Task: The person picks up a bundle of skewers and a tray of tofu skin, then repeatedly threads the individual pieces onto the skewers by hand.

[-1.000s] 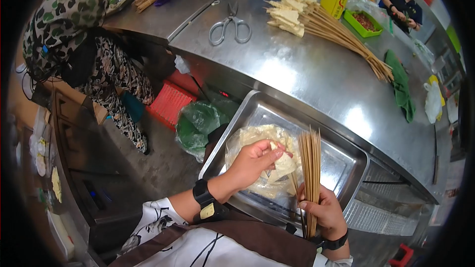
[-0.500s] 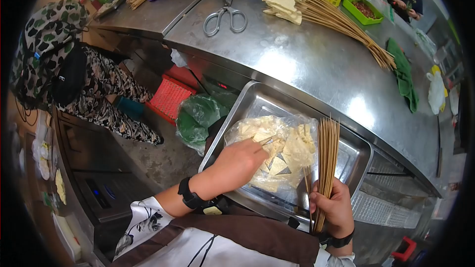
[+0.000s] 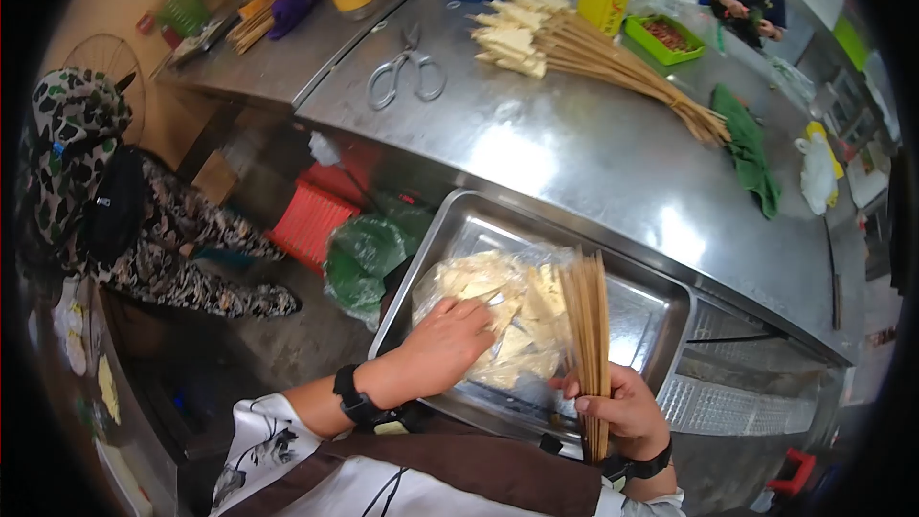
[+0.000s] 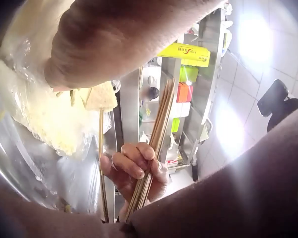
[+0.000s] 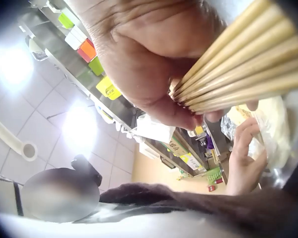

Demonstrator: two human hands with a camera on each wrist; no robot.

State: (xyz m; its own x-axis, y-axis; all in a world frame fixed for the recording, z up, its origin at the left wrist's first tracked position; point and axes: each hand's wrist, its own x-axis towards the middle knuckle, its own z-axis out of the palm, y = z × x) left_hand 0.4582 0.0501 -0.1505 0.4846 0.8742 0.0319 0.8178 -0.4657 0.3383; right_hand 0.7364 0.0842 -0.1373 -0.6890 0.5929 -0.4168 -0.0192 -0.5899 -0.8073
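Note:
My left hand [image 3: 445, 340] rests over a clear plastic bag [image 3: 531, 364] of pale yellow sheet pieces [image 3: 517, 340], which look like tofu skin. Its fingers are bent among the pieces, and the fingertips are hidden, so I cannot tell whether they pinch one. A bundle of bamboo skewers [image 3: 589, 325] stands upright in my right hand [image 3: 627, 412], thumb across the front. In the left wrist view, a separate skewer [image 4: 102, 148] by the right fingers carries a folded pale piece [image 4: 102, 96]. The bag lies in a metal tray [image 3: 661, 325].
Scissors [image 3: 407, 77] lie on the steel counter [image 3: 383, 134] ahead. Farther right are filled skewers [image 3: 522, 33], a green tray [image 3: 665, 38] and a green cloth [image 3: 742, 148]. A person in camouflage [image 3: 81, 124] is at the left. A lined bin [image 3: 364, 268] stands beside the tray.
My left hand has gone from a pale piece held up near the skewers down to the bag, then slightly left over it. The right hand keeps its grip on the skewers. The head view has shifted.

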